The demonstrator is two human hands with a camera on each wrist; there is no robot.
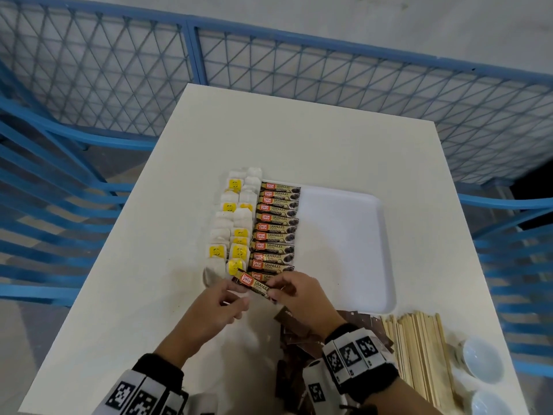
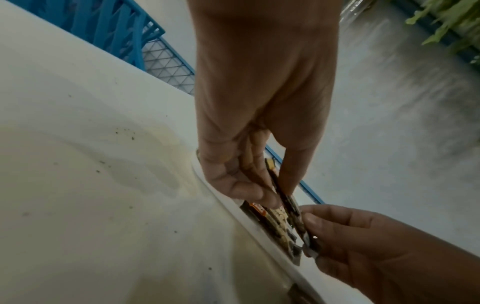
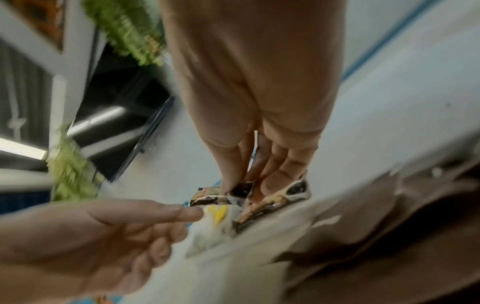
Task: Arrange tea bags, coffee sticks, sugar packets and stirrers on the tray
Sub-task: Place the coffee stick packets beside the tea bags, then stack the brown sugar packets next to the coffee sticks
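A white tray (image 1: 344, 235) lies mid-table. Tea bags (image 1: 236, 232) with yellow tags fill its left side, and a column of coffee sticks (image 1: 276, 229) runs beside them. Its right part is bare. At the column's near end, one coffee stick (image 1: 253, 284) is held slanted just above the tray. My left hand (image 1: 236, 290) pinches its left end and my right hand (image 1: 276, 290) pinches its right end. The left wrist view shows the stick (image 2: 291, 207) between thumb and finger of my left hand (image 2: 278, 195). The blurred right wrist view shows my right hand (image 3: 241, 185) pinching it.
Brown sugar packets (image 1: 299, 333) lie in a loose pile under my right wrist. Wooden stirrers (image 1: 419, 348) lie bundled at the near right, with white cups (image 1: 481, 360) beside them at the table's corner. A blue mesh fence (image 1: 119, 70) stands beyond the table.
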